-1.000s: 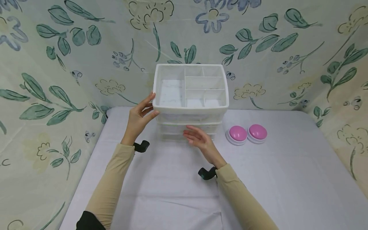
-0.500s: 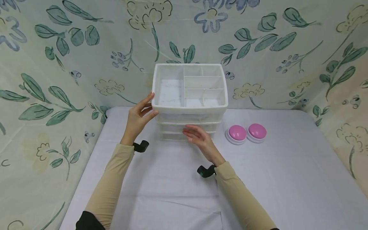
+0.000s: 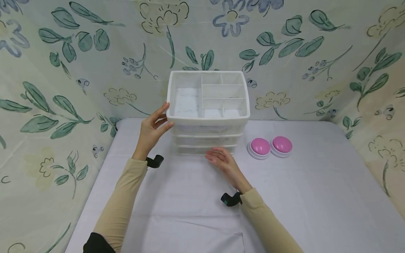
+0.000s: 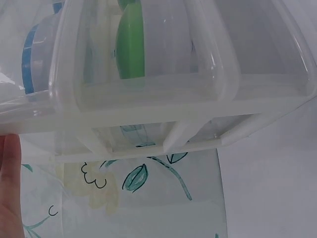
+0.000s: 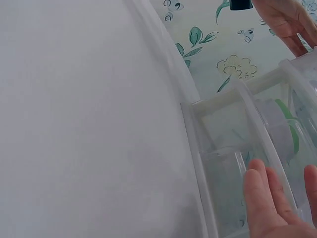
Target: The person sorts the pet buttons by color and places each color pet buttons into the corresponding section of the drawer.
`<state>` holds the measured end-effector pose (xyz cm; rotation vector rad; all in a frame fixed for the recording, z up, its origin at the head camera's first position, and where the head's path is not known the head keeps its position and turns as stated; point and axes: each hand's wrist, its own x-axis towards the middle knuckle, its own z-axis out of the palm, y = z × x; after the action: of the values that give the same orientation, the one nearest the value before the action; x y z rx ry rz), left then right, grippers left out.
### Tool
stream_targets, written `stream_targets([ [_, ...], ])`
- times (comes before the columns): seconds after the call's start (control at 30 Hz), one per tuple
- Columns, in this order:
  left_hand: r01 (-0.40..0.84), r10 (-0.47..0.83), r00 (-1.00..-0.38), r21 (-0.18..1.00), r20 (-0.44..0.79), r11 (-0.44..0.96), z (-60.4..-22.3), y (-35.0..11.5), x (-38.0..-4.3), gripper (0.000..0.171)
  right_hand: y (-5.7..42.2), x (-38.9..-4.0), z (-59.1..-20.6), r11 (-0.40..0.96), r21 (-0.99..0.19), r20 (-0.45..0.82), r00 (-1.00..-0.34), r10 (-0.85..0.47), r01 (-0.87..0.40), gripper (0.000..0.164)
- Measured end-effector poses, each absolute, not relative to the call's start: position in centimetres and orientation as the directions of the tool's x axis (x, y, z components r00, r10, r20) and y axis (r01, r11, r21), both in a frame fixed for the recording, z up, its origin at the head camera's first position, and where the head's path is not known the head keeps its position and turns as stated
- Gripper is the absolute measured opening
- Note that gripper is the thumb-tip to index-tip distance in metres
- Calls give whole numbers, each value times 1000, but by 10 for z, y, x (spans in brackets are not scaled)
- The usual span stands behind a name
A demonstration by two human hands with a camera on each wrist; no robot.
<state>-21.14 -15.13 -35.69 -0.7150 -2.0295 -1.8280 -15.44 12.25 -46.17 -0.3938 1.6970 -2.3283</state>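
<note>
Right hand [image 3: 227, 166] lowered, fingers [image 5: 258, 198] apart, left hand [image 3: 150, 133] clasping boxy translucent plastic drawer unit [image 3: 207, 122]

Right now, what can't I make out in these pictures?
Head: the back of the drawers, hidden by their front and top.
Left wrist: what the green item is, veiled by cloudy plastic and cut off by the upper edge.
Left wrist: most of the left hand, cut off by the left edge.
Right wrist: part of the right hand, cut off by the bottom edge.

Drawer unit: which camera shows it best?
The head view: the drawer unit appears nearly whole, with its compartmented top. Left wrist shows cropped drawers close up; right wrist, a cropped corner, partly behind the right hand.
</note>
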Motion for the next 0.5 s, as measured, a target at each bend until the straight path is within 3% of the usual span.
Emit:
stream_targets([
  [0.5,562,149,-823,825,549,65,-357,-151,-211,58,122,-158,-480,-310,-940,13,-894,-449,142,51],
])
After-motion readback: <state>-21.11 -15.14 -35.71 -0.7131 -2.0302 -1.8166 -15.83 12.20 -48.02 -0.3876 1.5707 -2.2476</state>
